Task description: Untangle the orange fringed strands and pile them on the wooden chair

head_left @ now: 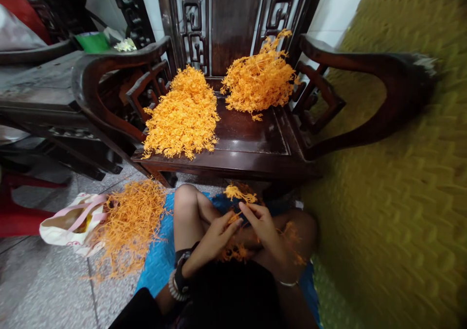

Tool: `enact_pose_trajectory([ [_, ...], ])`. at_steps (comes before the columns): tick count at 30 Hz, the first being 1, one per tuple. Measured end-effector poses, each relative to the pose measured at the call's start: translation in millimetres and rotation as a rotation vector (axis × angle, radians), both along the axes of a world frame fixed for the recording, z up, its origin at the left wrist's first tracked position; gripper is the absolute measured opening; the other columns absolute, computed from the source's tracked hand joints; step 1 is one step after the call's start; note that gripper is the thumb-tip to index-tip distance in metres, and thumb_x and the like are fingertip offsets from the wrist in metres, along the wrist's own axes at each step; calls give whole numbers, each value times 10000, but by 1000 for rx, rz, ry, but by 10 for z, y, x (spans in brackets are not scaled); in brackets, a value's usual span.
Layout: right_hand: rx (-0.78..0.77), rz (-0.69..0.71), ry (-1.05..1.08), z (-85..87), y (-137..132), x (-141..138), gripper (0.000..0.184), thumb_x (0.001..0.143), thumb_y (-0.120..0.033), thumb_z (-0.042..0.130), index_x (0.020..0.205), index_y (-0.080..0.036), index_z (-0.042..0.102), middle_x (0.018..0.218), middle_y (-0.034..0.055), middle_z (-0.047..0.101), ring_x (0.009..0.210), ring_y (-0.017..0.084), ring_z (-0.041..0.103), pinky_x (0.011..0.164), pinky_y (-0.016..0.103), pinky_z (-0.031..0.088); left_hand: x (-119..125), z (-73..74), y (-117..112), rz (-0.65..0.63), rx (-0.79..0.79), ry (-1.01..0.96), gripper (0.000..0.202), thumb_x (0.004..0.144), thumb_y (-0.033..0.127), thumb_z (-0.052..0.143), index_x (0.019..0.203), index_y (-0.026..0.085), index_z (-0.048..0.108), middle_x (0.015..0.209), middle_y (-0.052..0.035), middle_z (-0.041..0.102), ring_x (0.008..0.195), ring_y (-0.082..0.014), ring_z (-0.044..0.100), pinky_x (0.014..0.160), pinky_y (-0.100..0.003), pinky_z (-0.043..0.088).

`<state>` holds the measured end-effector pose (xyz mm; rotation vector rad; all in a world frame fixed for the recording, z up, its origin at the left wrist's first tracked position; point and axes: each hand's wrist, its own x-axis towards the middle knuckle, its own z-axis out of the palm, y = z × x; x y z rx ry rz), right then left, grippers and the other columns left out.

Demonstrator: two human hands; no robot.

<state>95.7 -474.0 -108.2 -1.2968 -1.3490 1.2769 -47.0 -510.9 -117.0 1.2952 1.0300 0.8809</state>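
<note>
I sit on the floor with my knees up. My left hand (219,234) and my right hand (262,224) meet over my lap, both pinching a small cluster of orange strands (239,195). More loose orange strands (233,253) lie in my lap below the hands. My left wrist wears a dark watch and a bead bracelet. In front of me stands a dark wooden armchair (251,147). Its seat carries a flat orange heap (184,115) on the left and a looser orange heap (260,78) at the back right.
On the tiled floor to my left a tangle of long orange strands (131,224) spills from a white bag with pink handles (71,222). A blue mat (156,263) lies under me. A yellow-green textured surface (394,212) fills the right. A red stool (14,212) stands far left.
</note>
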Motion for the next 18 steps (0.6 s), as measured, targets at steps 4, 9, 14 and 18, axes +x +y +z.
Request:
enact_pose_trajectory([
  [4, 63, -125, -22, 135, 17, 57, 502, 792, -552, 583, 479, -203, 404, 496, -46, 335, 492, 103, 307, 459, 247, 262, 54, 85, -64, -126, -201, -148, 434, 914, 544, 432, 754, 149, 516, 690, -7, 527, 640, -123, 477, 618, -244, 389],
  [9, 145, -348, -100, 379, -152, -4, 481, 858, -488, 543, 501, -203, 390, 507, -43, 349, 492, 104, 319, 467, 254, 269, 18, 233, -121, -221, -341, -334, 532, 881, 613, 445, 640, 142, 494, 591, -3, 505, 520, -88, 424, 514, -224, 316],
  [14, 216, -498, -172, 546, -253, 61, 460, 913, -438, 501, 535, -197, 400, 523, -39, 368, 493, 102, 337, 470, 257, 262, -20, 323, -195, -259, -335, -398, 336, 836, 448, 634, 974, 142, 633, 846, -31, 609, 726, -124, 528, 685, -231, 421],
  [18, 318, -517, -84, 539, -148, 155, 506, 909, -466, 506, 526, -214, 292, 514, -53, 274, 482, 96, 252, 462, 265, 219, 19, 334, -193, -195, -358, -419, 277, 807, 375, 684, 1005, 184, 656, 923, -29, 617, 821, -147, 545, 739, -237, 445],
])
